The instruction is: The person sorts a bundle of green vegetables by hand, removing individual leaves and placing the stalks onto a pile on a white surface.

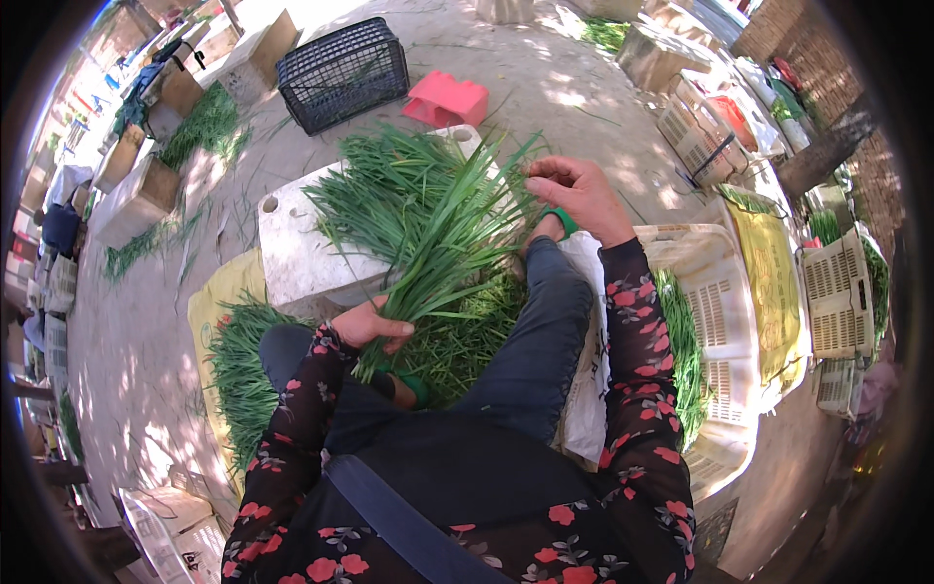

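My left hand (376, 326) is closed around the lower stalks of a bunch of long green chives (445, 255), whose leaves fan out up and to the right. Beyond the leaf tips my right hand (580, 193) is raised with its fingers curled; whether a thin leaf is pinched there is too small to tell. A loose pile of chives (398, 164) covers much of a white slab-like stand (314, 263) with round holes. Loose green leaves (467, 350) lie on the ground between my legs. To my left, more chives (248, 372) rest on a yellow sack (201, 314).
A cream plastic crate (730, 314) holding chives stands to my right, beside a white sack (584, 350). Ahead are a black mesh crate (343, 73) and a pink plastic stool (449, 101). Pale blocks (139, 201) and scattered greens (204, 128) lie at the left.
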A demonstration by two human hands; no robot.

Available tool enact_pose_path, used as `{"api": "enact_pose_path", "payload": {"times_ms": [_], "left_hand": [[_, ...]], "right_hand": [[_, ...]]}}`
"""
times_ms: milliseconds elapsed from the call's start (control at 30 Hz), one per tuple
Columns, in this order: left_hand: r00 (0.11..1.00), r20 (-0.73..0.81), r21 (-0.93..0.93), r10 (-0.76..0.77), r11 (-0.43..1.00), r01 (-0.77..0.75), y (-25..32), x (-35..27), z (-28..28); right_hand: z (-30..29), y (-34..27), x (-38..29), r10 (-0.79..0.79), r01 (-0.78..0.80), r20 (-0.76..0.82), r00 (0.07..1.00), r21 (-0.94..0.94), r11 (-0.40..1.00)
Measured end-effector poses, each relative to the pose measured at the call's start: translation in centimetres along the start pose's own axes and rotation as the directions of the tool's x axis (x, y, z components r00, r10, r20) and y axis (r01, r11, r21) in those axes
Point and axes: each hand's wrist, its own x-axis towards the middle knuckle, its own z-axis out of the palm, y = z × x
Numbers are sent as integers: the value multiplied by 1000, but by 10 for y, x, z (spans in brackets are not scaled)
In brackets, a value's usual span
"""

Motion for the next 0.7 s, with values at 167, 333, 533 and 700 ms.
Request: {"api": "enact_pose_path", "payload": {"times_ms": [167, 333, 533, 700], "left_hand": [[990, -125, 361, 71, 932, -22, 6, 2, -10], [878, -240, 917, 415, 393, 66, 21, 18, -16], [713, -358, 893, 602, -2, 450, 39, -7, -31], [642, -220, 767, 734, -277, 579, 34, -23, -44]], "right_hand": [[18, 23, 6, -92, 77, -225, 970, -78, 994], [13, 80, 6, 319, 73, -136, 938, 977, 200], [21, 135, -30, 424, -169, -29, 905, 891, 421], [46, 149, -47, 85, -169, -295, 952, -273, 947]]}}
